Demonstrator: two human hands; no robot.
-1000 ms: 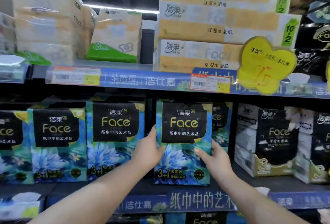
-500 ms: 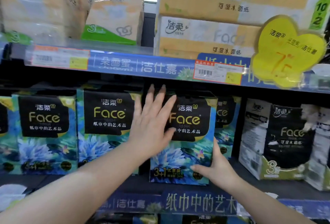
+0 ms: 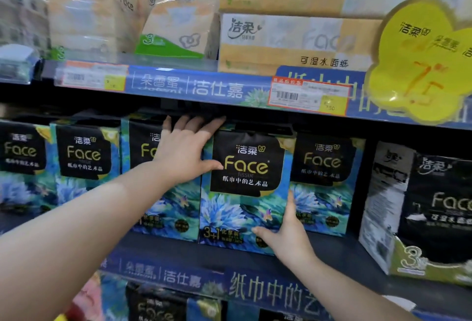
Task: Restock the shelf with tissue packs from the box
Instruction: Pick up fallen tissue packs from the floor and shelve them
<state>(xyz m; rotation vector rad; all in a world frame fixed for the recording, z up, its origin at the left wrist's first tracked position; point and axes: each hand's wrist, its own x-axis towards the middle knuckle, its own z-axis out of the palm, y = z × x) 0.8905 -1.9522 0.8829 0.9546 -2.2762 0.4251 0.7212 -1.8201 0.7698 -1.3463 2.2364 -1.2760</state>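
A blue and black "Face" tissue pack [image 3: 245,190] stands upright on the middle shelf [image 3: 332,251], slightly forward of its neighbours. My left hand [image 3: 186,152] grips its upper left corner, fingers reaching over the top and thumb on the front. My right hand [image 3: 286,233] holds its lower right corner, thumb on the front and fingers along the right side. More matching packs stand left [image 3: 86,162] and right [image 3: 324,182] of it. The box is not in view.
Black "Face" packs [image 3: 429,213] stand at the right of the same shelf. The upper shelf holds beige tissue packs [image 3: 178,21] and stacked long packs [image 3: 293,42], with a yellow price sign [image 3: 419,65] on its rail. More packs show below [image 3: 155,308].
My left hand has slid from flat on the pack's front up to its top left corner. The right hand stays at the lower right corner. The view has moved closer.
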